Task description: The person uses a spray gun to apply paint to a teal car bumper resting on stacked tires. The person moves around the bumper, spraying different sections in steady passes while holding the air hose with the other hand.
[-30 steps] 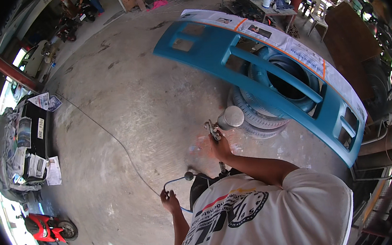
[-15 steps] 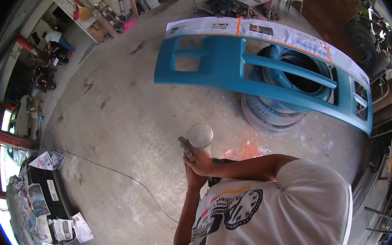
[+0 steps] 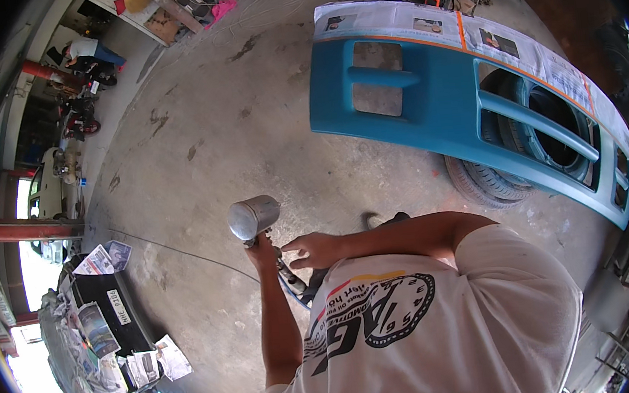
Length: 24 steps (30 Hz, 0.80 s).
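Left of centre, I see the left hand (image 3: 262, 254) gripping a spray gun (image 3: 256, 217), its cup tilted, while the right hand (image 3: 313, 249), fingers loosely spread, is just beside it. Beyond, rightward, a teal bumper (image 3: 441, 82) lies over stacked tires (image 3: 483, 182).

Scuffed metal spray-gun cup (image 3: 254, 217); smooth, satin teal bumper (image 3: 445, 97), probably plastic; rough concrete floor (image 3: 202, 131).

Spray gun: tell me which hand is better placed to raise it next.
Left, most likely. The left hand is closed on the spray gun, under its cup; the right hand is beside it with fingers extended, showing no clear grip.
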Tool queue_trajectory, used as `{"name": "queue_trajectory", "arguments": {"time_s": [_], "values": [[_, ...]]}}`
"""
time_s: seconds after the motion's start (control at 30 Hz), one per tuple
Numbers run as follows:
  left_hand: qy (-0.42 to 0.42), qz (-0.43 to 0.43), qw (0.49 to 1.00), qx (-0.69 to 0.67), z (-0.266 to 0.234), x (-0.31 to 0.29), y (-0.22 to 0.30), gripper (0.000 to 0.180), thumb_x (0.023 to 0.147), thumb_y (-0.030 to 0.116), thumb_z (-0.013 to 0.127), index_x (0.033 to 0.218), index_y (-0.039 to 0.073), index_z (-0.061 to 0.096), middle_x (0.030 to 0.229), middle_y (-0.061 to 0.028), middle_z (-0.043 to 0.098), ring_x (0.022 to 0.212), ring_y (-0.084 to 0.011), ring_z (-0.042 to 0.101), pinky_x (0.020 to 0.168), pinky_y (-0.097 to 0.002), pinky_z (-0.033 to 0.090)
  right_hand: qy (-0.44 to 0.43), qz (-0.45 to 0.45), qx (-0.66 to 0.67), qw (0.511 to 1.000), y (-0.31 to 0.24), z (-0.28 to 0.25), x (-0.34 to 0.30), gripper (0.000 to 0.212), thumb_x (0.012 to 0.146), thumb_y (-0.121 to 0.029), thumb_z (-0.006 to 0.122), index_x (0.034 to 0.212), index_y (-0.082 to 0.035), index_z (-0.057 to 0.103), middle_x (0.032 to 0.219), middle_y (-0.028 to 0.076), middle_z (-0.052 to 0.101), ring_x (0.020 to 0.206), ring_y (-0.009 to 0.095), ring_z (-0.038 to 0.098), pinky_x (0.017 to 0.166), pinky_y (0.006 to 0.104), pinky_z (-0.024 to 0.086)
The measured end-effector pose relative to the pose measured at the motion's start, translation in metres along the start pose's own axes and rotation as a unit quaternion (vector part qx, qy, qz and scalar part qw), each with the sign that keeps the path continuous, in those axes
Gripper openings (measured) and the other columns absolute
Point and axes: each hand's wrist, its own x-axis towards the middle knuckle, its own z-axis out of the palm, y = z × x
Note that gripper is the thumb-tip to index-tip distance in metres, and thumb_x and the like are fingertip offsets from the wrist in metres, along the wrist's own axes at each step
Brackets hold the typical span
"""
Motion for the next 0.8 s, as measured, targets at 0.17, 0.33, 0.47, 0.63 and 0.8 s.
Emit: {"name": "queue_trajectory", "arguments": {"time_s": [0.17,0.33,0.47,0.63,0.8], "values": [[-0.112,0.101,0.976,0.159,-0.045,0.142,-0.04,0.021,0.095,0.016,0.063,0.107,-0.002,0.067,0.093,-0.007,0.07,0.077,-0.015,0.064,0.067,-0.0318,0.051,0.108,0.074,-0.026,0.991,0.063,-0.067,0.019,0.053,0.094,-0.042,0.067,0.132,-0.006,0.065,0.124,0.019,0.07,0.113,0.034,0.068,0.099,0.0399,0.052],[-0.289,-0.044,0.954,0.063,0.006,0.287,-0.024,0.021,0.088,0.006,0.066,0.109,0.004,0.068,0.094,-0.0059,0.07,0.082,-0.0155,0.066,0.075,-0.0324,0.053,0.27,0.237,0.032,0.932,0.112,-0.096,0.032,0.046,0.095,-0.039,0.065,0.129,-0.007,0.067,0.117,0.018,0.073,0.106,0.03,0.071,0.094,0.0395,0.054],[-0.38,-0.035,0.92,0.086,0.045,0.406,-0.045,0.019,0.086,0.001,0.068,0.105,0.002,0.068,0.089,-0.0079,0.069,0.079,-0.0157,0.065,0.073,-0.0335,0.054,0.413,0.289,0.116,0.856,0.126,-0.099,0.105,0.043,0.096,-0.038,0.065,0.126,-0.007,0.069,0.107,0.018,0.075,0.1,0.03,0.073,0.09,0.0389,0.054],[-0.476,0.361,0.773,0.213,0.09,0.494,-0.061,0.035,0.081,0.011,0.078,0.114,0.003,0.069,0.108,-0.0138,0.072,0.102,-0.0233,0.069,0.088,-0.0355,0.054,0.511,0.333,0.183,0.771,0.065,-0.073,0.203,0.039,0.1,-0.036,0.061,0.122,-0.004,0.068,0.094,0.015,0.075,0.088,0.024,0.073,0.082,0.0359,0.055],[-0.671,0.183,0.698,0.172,0.123,0.526,-0.058,0.047,0.079,0.023,0.083,0.119,0.003,0.067,0.124,-0.0159,0.068,0.115,-0.0257,0.066,0.097,-0.0366,0.052,0.568,0.32,0.277,0.706,0.043,-0.014,0.243,0.046,0.102,-0.037,0.06,0.136,-0.006,0.061,0.119,0.018,0.071,0.103,0.027,0.071,0.091,0.0363,0.053]]}}
